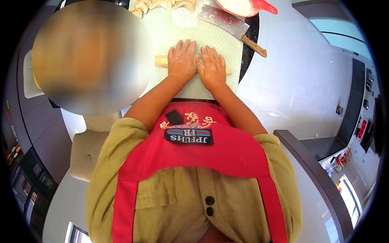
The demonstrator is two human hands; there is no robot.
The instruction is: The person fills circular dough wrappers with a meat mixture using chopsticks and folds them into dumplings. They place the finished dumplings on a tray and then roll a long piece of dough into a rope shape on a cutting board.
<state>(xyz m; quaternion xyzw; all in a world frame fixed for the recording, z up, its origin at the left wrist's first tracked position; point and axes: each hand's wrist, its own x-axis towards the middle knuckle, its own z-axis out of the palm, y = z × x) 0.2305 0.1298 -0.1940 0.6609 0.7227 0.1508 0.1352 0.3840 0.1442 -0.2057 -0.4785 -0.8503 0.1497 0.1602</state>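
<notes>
My left hand [183,60] lies palm down, fingers stretched forward, on a pale dough rope [161,61]. Beside it, my right hand [213,68] rests flat over the rope's right part, and the two thumbs meet or nearly meet. A short end of dough pokes out past the right hand, while the middle is hidden beneath both palms. Flour dusts the fingers. Under the dough is a pale green pastry mat [191,91] marked with rings. Beyond the right hand lies a cleaver [223,22] with a floury blade, its wooden handle reaching past the mat's right edge.
Several folded dumplings [161,4] sit at the mat's far edge, near a loose flour patch [184,17]. A red handled bowl [258,6] of white flour stands far right. The table's black edge [251,36] shows there. A beige chair [86,152] is at left; a blurred disc covers the upper left.
</notes>
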